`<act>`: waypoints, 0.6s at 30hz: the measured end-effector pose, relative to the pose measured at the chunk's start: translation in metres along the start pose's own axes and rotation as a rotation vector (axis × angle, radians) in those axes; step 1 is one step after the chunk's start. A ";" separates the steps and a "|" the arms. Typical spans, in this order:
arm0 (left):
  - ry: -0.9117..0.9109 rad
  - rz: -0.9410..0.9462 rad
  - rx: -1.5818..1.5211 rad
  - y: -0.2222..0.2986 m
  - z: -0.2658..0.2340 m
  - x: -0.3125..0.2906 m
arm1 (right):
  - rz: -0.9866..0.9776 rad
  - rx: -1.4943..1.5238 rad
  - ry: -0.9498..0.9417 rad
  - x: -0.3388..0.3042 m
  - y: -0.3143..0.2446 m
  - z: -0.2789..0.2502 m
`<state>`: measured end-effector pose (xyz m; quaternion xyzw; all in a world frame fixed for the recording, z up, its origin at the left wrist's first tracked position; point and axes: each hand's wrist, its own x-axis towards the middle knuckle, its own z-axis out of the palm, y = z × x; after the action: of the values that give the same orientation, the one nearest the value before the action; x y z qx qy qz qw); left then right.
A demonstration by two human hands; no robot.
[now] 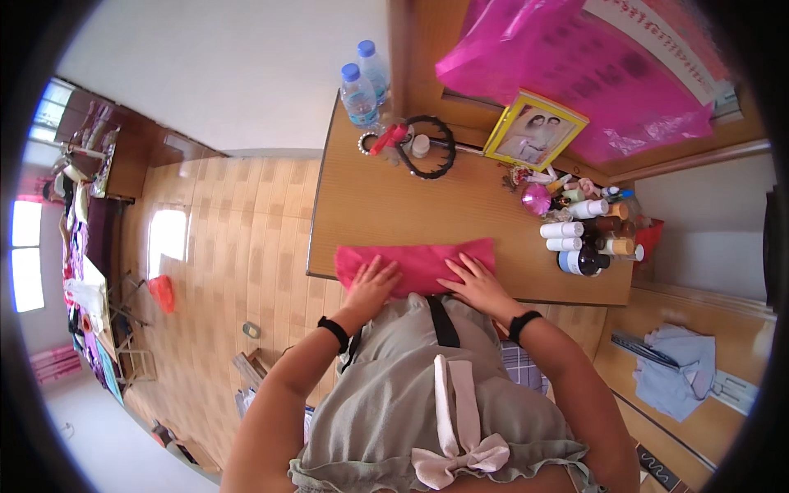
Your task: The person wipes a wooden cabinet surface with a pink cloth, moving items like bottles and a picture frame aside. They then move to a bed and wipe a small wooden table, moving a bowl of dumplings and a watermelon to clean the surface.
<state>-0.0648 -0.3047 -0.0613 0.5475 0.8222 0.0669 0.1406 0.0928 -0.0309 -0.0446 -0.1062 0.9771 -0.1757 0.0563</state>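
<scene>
A folded pink cloth [423, 261] lies in a wide strip along the near edge of the wooden tabletop [370, 201]. On its left part rests my left hand [374, 284], flat with the fingers spread. My right hand [478, 286] presses flat near the cloth's right end, its fingers also apart. Neither hand grips anything. Both wrists wear a black band. The cloth's near edge is partly hidden by my hands and by my grey-green garment.
Two water bottles [359, 97] and a black braided headband [444, 148] stand or lie at the back left. Behind the cloth are a yellow picture frame [491, 146] and a pink plastic bag [567, 74]. Several small bottles [563, 231] crowd the right side.
</scene>
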 end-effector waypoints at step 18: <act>-0.079 0.101 -0.104 -0.009 -0.037 0.148 | 0.509 -0.053 0.037 0.042 0.061 -0.022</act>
<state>-0.1376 -0.1706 -0.0522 0.5827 0.7826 0.0947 0.1977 0.0369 0.0224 -0.0484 0.1450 0.9774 -0.1323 0.0780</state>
